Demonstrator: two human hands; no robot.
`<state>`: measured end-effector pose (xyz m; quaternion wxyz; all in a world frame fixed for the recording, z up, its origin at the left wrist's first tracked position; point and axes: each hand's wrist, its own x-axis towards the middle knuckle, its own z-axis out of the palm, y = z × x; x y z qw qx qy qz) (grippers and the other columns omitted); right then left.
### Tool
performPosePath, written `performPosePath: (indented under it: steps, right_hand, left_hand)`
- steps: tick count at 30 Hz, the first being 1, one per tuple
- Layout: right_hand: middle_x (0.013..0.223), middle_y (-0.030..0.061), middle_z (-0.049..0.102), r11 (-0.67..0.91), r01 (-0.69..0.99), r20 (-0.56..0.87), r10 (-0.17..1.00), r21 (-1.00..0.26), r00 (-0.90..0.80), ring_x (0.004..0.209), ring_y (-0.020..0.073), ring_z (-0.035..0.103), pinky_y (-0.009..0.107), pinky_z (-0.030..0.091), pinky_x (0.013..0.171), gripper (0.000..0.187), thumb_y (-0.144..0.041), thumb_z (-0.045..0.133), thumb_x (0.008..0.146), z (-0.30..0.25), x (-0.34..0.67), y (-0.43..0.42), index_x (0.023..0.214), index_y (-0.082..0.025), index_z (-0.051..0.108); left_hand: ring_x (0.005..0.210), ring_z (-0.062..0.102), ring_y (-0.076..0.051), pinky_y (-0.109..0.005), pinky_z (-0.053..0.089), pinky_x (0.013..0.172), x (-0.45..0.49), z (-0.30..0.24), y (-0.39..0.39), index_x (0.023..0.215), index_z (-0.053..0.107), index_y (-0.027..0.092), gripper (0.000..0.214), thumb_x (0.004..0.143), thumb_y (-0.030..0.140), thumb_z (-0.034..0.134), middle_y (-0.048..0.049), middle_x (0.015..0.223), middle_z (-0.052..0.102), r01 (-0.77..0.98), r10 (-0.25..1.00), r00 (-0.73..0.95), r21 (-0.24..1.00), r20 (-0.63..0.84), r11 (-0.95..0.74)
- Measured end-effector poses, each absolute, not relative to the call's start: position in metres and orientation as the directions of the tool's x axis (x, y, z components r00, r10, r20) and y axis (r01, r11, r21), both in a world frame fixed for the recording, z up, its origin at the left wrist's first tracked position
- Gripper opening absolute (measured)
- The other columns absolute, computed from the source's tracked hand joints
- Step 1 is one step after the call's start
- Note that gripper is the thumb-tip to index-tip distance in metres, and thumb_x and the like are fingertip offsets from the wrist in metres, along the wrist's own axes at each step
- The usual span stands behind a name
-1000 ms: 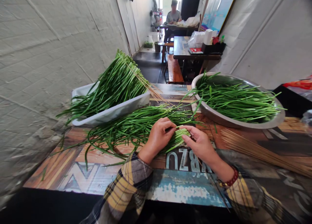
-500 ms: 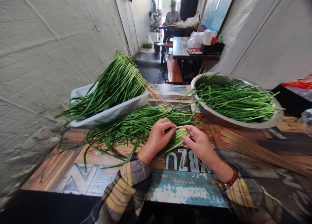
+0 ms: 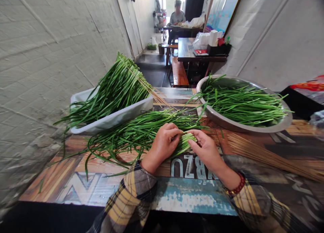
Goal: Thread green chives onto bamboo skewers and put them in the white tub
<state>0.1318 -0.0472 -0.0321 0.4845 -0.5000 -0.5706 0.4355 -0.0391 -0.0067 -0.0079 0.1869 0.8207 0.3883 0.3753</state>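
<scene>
A small bunch of garlic chives [image 3: 186, 140] lies at the near right side of a loose heap of garlic chives [image 3: 131, 128] on the table. My left hand [image 3: 167, 140] is closed on the bunch from the left, thumb and fingers pinched together. From the right, my right hand [image 3: 206, 148] grips the pale cut ends between thumb and fingers. The fingertips of both hands almost meet. Whether a thin skewer is also between them I cannot make out.
Behind the heap, a white plastic tray [image 3: 111, 122] bears chives threaded on bamboo skewers [image 3: 158, 97]. At right stands a metal basin [image 3: 243, 125] of loose chives, with a bundle of bamboo skewers [image 3: 273, 157] in front. A person [image 3: 177, 17] sits at a far table.
The view has shifted very slightly. Both hands stay at the chive bunch in nearly the same pose; nothing else has visibly moved.
</scene>
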Motion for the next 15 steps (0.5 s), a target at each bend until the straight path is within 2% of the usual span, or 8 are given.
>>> performPosePath:
  steps: [4, 8, 15]
  right_hand:
    - [0.095, 0.0056, 0.068, 0.127, 0.136, 0.126, 0.992, -0.983, -0.013, 0.081, 0.0169, 0.064, 0.029, 0.051, 0.073, 0.032, -0.024, 0.058, 0.082, -0.0321, 0.131, -0.0481, 0.114, -0.018, 0.055]
    - [0.091, 0.0047, 0.067, 0.152, 0.205, 0.152, 0.988, -0.967, -0.017, 0.076, 0.0165, 0.062, 0.028, 0.05, 0.07, 0.041, -0.023, 0.057, 0.083, -0.0325, 0.1307, -0.0484, 0.124, -0.019, 0.052]
    - [0.101, 0.0068, 0.068, 0.201, 0.274, 0.201, 0.979, -0.941, -0.028, 0.088, 0.0188, 0.064, 0.03, 0.05, 0.079, 0.032, -0.023, 0.056, 0.083, -0.0381, 0.132, -0.0448, 0.115, -0.019, 0.059]
  left_hand:
    - [0.079, 0.056, -0.016, -0.029, 0.044, 0.073, -0.0403, -0.0087, -0.0068, 0.088, 0.071, 0.019, 0.02, 0.084, 0.008, 0.054, -0.0046, 0.082, 0.064, 0.525, 0.767, 0.451, 0.56, 0.456, -0.641]
    - [0.081, 0.056, -0.017, -0.03, 0.043, 0.074, -0.0399, -0.0096, -0.0073, 0.087, 0.07, 0.019, 0.02, 0.085, 0.009, 0.053, -0.0046, 0.082, 0.064, 0.544, 0.768, 0.461, 0.543, 0.445, -0.64]
    - [0.081, 0.057, -0.018, -0.031, 0.044, 0.074, -0.0369, -0.0066, -0.0095, 0.083, 0.069, 0.019, 0.019, 0.084, 0.009, 0.053, -0.0043, 0.08, 0.064, 0.546, 0.781, 0.484, 0.561, 0.395, -0.622]
